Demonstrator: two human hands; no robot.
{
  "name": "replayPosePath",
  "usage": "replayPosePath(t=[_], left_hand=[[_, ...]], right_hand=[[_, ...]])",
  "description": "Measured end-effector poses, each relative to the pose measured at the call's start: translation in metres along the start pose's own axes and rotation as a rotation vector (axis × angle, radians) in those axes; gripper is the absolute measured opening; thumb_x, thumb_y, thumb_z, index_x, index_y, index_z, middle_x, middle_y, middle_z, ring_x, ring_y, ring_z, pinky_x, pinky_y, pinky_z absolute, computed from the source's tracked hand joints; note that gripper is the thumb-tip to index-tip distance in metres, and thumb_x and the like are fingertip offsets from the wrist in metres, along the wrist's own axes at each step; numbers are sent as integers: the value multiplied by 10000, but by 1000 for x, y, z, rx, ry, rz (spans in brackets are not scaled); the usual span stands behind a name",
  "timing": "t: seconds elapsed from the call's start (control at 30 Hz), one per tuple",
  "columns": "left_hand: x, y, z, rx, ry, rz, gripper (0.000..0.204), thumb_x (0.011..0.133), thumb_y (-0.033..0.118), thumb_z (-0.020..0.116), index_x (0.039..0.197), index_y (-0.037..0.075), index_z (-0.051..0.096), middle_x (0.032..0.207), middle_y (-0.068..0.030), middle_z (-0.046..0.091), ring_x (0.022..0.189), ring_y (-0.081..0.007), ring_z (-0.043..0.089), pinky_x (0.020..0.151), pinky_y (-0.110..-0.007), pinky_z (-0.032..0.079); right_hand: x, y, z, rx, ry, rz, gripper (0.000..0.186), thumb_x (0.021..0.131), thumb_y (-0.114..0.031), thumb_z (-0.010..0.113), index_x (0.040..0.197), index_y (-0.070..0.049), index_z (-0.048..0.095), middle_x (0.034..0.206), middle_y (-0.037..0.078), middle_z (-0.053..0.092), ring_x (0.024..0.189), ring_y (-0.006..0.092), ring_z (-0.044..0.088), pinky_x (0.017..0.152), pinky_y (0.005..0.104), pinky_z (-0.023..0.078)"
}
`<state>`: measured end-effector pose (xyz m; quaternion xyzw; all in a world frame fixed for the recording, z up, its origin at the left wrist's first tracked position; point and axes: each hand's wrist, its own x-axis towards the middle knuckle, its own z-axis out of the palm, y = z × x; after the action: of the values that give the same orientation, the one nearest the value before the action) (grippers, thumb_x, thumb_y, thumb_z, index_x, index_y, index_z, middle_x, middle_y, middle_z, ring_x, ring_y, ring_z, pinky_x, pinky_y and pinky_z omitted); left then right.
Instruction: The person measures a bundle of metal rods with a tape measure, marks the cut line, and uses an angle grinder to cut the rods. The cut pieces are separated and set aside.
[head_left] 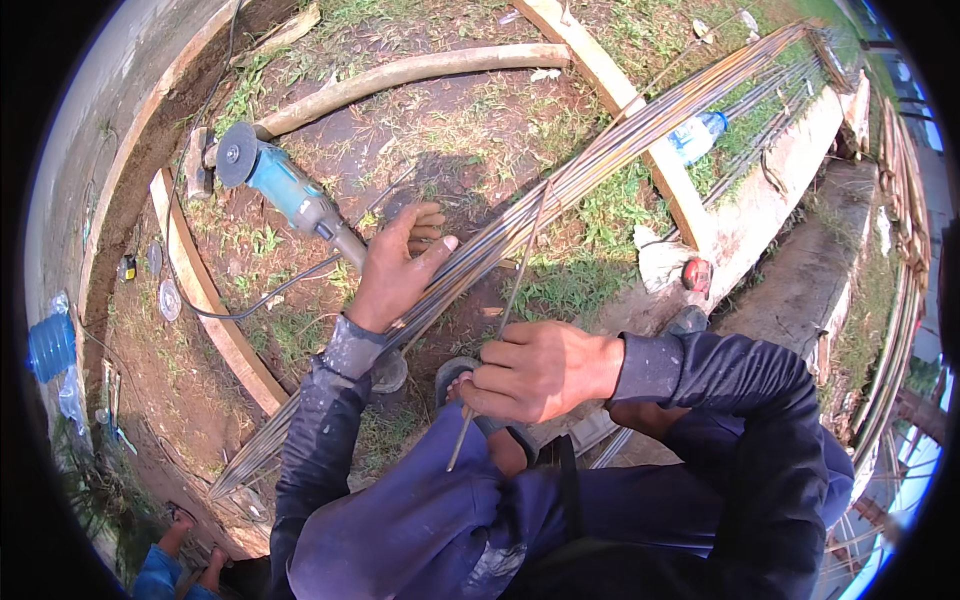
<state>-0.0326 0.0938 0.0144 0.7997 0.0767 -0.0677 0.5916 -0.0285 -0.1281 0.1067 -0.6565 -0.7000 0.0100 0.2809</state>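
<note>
A long bundle of thin steel rods (pixel 480 245) runs slantwise from the lower left to the upper right in front of me. My left hand (pixel 395 270) is at the bundle's far edge, thumb apart from the half-curled fingers, with nothing seen in it. Closed around a single thin rod (pixel 520 265), my right hand (pixel 545 370) is just above my knee. That rod crosses over the bundle, and its lower end pokes out below my fist. Beyond my left hand lies a teal angle grinder (pixel 290 190) with a dark cutting disc.
Wooden beams (pixel 225 335) and a curved pole (pixel 410 80) lie on the grassy ground. A hammer (pixel 199 165) is beside the grinder. A plastic bottle (pixel 697 137) and a red tape measure (pixel 697 277) are at the right. Someone's bare feet (pixel 185 535) show at the lower left.
</note>
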Motion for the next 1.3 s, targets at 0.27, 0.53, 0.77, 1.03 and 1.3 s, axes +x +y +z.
replayPosePath(t=[0.27, 0.53, 0.77, 1.03, 1.3], left_hand=[[-102, 20, -21, -48, -143, -259, 252, 951, 156, 672, 1114, -37, 654, 855, -86, 690, 762, -125, 628, 697, -298, 512], [-92, 13, 34, -157, 299, -277, 299, 932, 161, 689, 1159, -24, 632, 939, -90, 669, 842, -164, 621, 764, -322, 506], [-27, 21, 51, 382, 154, 175, 512, 828, 170, 747, 1282, 7, 575, 1193, -184, 612, 1082, -391, 591, 926, -451, 478], [-3, 12, 63, 457, -76, 20, 609, 826, 180, 757, 1365, 19, 524, 1232, -219, 628, 1057, -396, 650, 894, -456, 537], [-23, -1, 1, -185, 247, -26, 403, 953, 101, 664, 1308, -52, 551, 1169, -143, 674, 1055, -217, 661, 917, -333, 536]], right_hand=[[-12, -13, -28, 50, -136, 61, 314, 795, -353, 694, 734, -103, 514, 717, 9, 482, 703, 159, 565, 559, 301, 482], [-82, -16, -142, -89, -450, 109, 152, 667, -205, 650, 743, -128, 543, 762, -6, 497, 743, 156, 558, 551, 278, 463], [-144, -28, -140, -112, -654, 302, 315, 766, -236, 597, 1055, -124, 651, 934, 9, 601, 932, 166, 617, 714, 314, 506], [-124, -36, -63, -41, -630, 255, 436, 820, -283, 600, 1213, -98, 646, 1030, -17, 640, 1024, 154, 589, 830, 316, 439], [-17, -9, 75, -70, -38, 256, 257, 870, -359, 639, 896, -105, 667, 773, -35, 597, 806, 152, 559, 660, 315, 416]])
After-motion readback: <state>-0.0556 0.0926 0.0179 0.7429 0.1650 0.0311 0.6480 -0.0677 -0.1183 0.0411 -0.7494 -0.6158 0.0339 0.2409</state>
